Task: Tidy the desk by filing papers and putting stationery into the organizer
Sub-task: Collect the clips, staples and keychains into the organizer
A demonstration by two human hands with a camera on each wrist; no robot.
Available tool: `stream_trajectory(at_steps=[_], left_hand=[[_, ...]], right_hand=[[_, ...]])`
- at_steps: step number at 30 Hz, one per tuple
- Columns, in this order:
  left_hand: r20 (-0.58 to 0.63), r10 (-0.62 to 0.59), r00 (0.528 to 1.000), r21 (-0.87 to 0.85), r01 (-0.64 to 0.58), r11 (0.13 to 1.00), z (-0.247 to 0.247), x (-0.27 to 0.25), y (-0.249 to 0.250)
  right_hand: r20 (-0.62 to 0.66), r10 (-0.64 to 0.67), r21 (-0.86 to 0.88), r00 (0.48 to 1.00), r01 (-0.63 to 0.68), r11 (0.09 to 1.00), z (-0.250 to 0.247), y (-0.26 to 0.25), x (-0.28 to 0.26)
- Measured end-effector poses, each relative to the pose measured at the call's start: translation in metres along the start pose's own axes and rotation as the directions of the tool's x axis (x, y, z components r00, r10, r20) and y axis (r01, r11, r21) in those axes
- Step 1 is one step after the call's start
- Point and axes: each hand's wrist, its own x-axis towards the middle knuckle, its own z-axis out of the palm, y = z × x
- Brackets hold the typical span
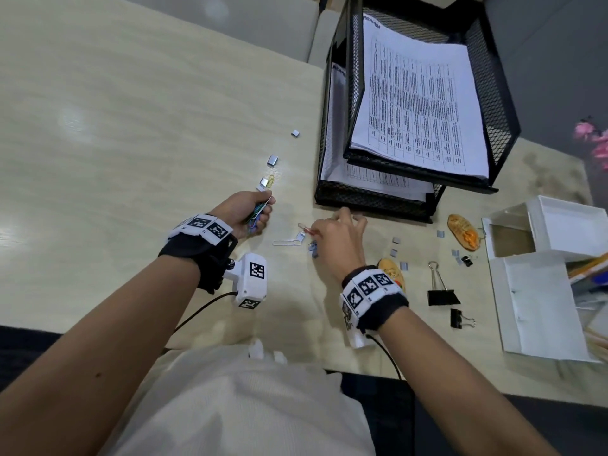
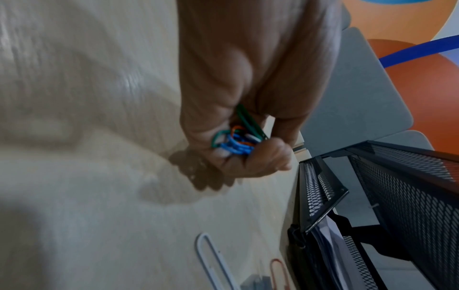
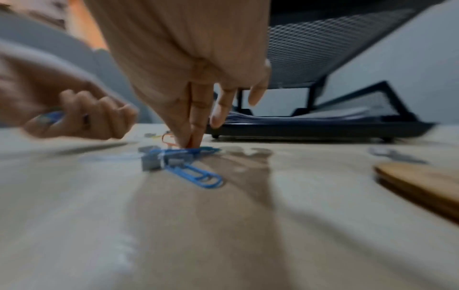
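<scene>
My left hand [image 1: 255, 213] hovers just over the desk and grips a bunch of coloured paper clips [image 2: 236, 140], green, blue, orange and white. My right hand [image 1: 317, 232] is lowered to the desk in front of the black mesh paper tray [image 1: 371, 200]. Its thumb and forefinger [image 3: 196, 125] pinch the end of a red paper clip [image 1: 303, 227]. Blue paper clips [image 3: 196, 173] tangled with small grey staple strips lie right under that hand. A white paper clip [image 1: 286, 242] lies flat between my two hands. Printed sheets [image 1: 418, 103] fill both tray tiers.
A white organizer [image 1: 539, 307] stands at the right edge. Two black binder clips [image 1: 442, 292] and two wooden tags [image 1: 462, 232] lie between it and my right hand. More staple strips [image 1: 272, 160] and a yellow clip [image 1: 271, 180] are scattered beyond my left hand.
</scene>
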Motion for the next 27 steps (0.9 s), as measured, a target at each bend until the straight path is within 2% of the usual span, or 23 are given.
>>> stream_trajectory(at_steps=[2,4,8,11,13,16,18,20,24,27], left_hand=[[0.002,-0.005,1.0,-0.001,0.005,1.0,0.001,0.0,-0.001],[-0.003,-0.002,1.0,-0.013,0.001,1.0,0.002,-0.001,-0.003],[-0.014,0.038,0.999,-0.022,-0.038,0.999,0.006,-0.002,-0.007],[0.005,0.042,0.999,-0.045,-0.041,0.998,0.006,-0.002,-0.009],[0.013,0.042,0.999,-0.067,-0.041,0.997,0.007,-0.001,-0.011],[0.057,0.05,0.997,-0.146,-0.041,0.988,0.017,-0.002,-0.012],[0.093,0.051,0.994,-0.165,-0.035,0.986,0.025,-0.003,-0.014],[0.129,0.039,0.991,-0.17,-0.016,0.985,0.032,-0.002,-0.017],[0.096,0.01,0.995,-0.057,-0.005,0.998,0.038,-0.001,-0.021],[0.06,0.004,0.998,-0.016,-0.003,1.0,0.036,-0.002,-0.021]], right_hand=[[-0.008,0.176,0.187,0.984,-0.171,0.967,-0.001,0.013,-0.001],[0.0,0.288,0.35,0.958,-0.269,0.897,-0.003,0.021,-0.001],[0.115,0.245,0.51,0.963,-0.268,0.817,-0.007,0.019,-0.001],[0.079,0.308,0.622,0.948,-0.288,0.728,-0.006,0.018,0.0],[0.097,0.406,0.741,0.909,-0.338,0.58,-0.008,0.018,-0.002],[0.187,0.433,0.897,0.882,-0.333,0.29,-0.014,0.01,-0.002],[0.208,0.434,0.928,0.877,-0.317,0.195,-0.014,0.0,0.0],[0.2,0.435,0.928,0.878,-0.312,0.204,-0.015,-0.01,0.001],[0.1,0.411,0.913,0.906,-0.248,0.325,-0.019,-0.009,-0.003],[0.015,0.525,0.843,0.851,-0.293,0.451,-0.019,0.011,0.001]])
